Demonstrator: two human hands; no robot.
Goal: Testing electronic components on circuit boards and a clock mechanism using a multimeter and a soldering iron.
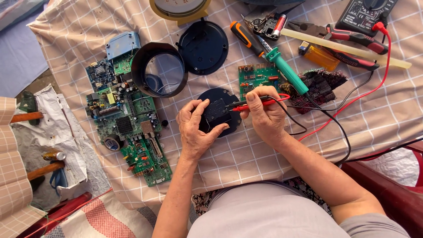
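Observation:
My left hand (194, 128) grips a round black device back (218, 112) lying on the checked cloth (246, 154). My right hand (264, 114) holds a red probe (257, 103) and a black probe together, their tips resting on the black part's middle. Red and black leads (352, 101) run right from the probes to a black multimeter (365, 13) at the top right. A small green circuit board (255, 77) lies just beyond my right hand.
Large green circuit boards (125, 119) lie at left beside a black ring with a clear lens (159, 70) and a dark round cover (203, 46). A green soldering iron (286, 70), an orange-handled screwdriver (246, 37), red pliers (348, 37), a glue stick (343, 48) and a lighter (317, 55) lie further up.

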